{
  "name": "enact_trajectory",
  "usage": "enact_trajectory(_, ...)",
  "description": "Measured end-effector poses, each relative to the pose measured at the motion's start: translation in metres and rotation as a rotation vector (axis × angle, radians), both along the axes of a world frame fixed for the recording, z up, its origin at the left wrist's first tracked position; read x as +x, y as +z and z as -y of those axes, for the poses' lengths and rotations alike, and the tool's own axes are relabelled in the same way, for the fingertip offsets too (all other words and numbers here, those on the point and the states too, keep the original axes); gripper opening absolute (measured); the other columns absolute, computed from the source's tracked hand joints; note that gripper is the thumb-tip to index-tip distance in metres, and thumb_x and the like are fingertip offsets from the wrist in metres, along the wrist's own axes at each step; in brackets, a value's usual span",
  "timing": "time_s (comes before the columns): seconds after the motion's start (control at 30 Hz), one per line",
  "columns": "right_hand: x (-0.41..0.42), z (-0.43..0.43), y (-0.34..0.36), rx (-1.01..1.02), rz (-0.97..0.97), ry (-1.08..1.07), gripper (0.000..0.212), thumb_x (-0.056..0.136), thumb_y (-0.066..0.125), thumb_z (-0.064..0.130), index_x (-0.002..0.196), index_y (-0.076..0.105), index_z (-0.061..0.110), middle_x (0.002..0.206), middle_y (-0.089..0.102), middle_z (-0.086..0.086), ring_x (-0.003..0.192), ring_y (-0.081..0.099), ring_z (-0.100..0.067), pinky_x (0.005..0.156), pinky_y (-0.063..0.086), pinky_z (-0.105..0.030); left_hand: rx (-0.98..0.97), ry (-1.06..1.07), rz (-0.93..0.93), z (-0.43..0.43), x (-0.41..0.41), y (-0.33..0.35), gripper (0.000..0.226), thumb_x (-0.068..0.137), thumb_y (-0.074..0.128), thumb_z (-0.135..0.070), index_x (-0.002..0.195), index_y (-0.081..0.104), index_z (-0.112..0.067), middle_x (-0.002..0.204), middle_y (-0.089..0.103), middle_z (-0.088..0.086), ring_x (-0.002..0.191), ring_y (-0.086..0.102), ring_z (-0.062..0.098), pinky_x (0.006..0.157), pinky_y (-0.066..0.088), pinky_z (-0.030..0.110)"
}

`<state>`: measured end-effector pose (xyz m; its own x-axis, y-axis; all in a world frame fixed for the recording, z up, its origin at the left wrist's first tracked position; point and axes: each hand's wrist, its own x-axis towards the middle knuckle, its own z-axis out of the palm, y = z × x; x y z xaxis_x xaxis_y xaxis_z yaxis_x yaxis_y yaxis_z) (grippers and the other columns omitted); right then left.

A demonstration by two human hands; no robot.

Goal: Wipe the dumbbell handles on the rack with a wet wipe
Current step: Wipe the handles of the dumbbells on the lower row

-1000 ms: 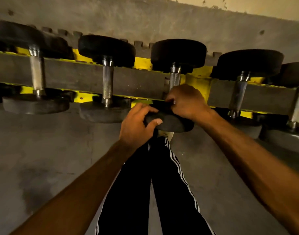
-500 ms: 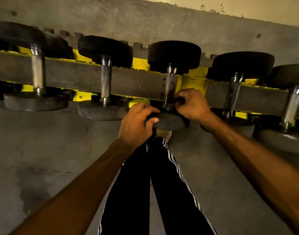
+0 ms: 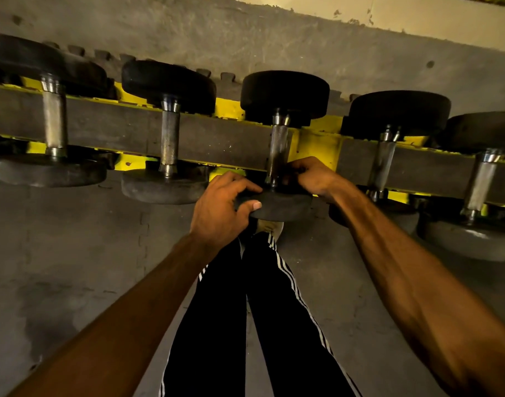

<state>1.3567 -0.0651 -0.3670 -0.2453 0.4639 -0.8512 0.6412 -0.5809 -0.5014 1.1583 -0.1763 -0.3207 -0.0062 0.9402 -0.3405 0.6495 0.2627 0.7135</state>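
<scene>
Several dumbbells with black round heads and knurled steel handles lie side by side on a yellow and grey rack [image 3: 317,144]. The middle dumbbell [image 3: 284,96] has its handle [image 3: 278,144] bare along the upper part. My left hand [image 3: 221,209] grips the near head [image 3: 283,206] of this dumbbell, thumb on its rim. My right hand [image 3: 311,176] is curled round the lower end of the handle, next to the near head. The wipe itself is hidden inside my right hand; only something dark shows between the fingers.
Neighbouring dumbbells sit close on both sides: one handle [image 3: 170,141] to the left, another [image 3: 384,159] to the right. My legs in black striped trousers [image 3: 245,310] stand below the rack on a grey rubber floor [image 3: 73,267]. A pale wall runs behind.
My right hand has slid down the middle handle towards the near head, baring more of the steel. The left hand keeps its grip on the near head.
</scene>
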Motion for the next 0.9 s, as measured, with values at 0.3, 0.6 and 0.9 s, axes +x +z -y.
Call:
enact_trajectory(0.3,0.000,0.013,0.000,0.477,0.092,-0.030,0.010,0.071,0.085,0.018,0.075,0.078,0.024,0.074,0.073,0.010,0.072,0.070,-0.009,0.069,0.061,-0.039,-0.013,0.009,0.027,-0.003,-0.001,0.000,0.025,0.078,0.073,-0.029,0.103,0.073,-0.024,0.106,0.062,-0.005,0.107,0.057,0.018,0.090,0.048,0.034)
enact_trajectory(0.6,0.010,0.020,0.008,0.690,-0.002,0.198,0.005,0.074,0.081,0.007,0.076,0.077,0.010,0.076,0.071,-0.003,0.070,0.067,-0.018,0.065,0.057,-0.041,-0.064,0.006,0.039,-0.007,0.000,0.004,0.023,0.079,0.078,-0.023,0.102,0.073,-0.025,0.102,0.058,-0.007,0.106,0.054,0.017,0.088,0.046,0.032)
enact_trajectory(0.9,-0.009,0.021,0.012,0.766,0.050,0.037,0.017,0.077,0.080,0.003,0.085,0.078,0.019,0.082,0.069,0.013,0.077,0.065,0.006,0.071,0.054,-0.020,-0.060,-0.022,0.074,-0.011,-0.004,-0.001,0.023,0.079,0.082,-0.024,0.100,0.073,-0.027,0.102,0.059,-0.007,0.105,0.053,0.015,0.090,0.046,0.034)
